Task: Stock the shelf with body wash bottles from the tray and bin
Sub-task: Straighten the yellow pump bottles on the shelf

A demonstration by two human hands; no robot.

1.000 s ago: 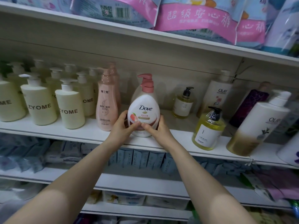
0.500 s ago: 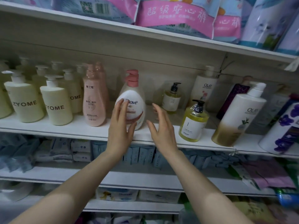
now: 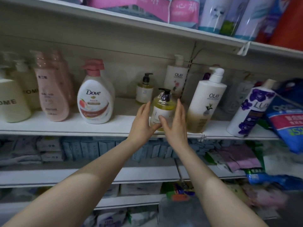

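Observation:
A yellow pump bottle with a black, plastic-wrapped pump stands at the front of the white shelf. My left hand and my right hand flank it with straight fingers. Both thumbs touch the front of its white label. The Dove body wash bottle with a pink pump stands alone to the left, apart from both hands. No tray or bin can be made out.
A tall Olay bottle stands close right of my right hand. A tilted Lux bottle and a blue package sit farther right. Pink bottles and cream pump bottles fill the left. A small yellow bottle stands behind.
Both hands let go of the Dove bottle, which stays on the shelf. They moved right and now touch the yellow pump bottle. The view swung to the right.

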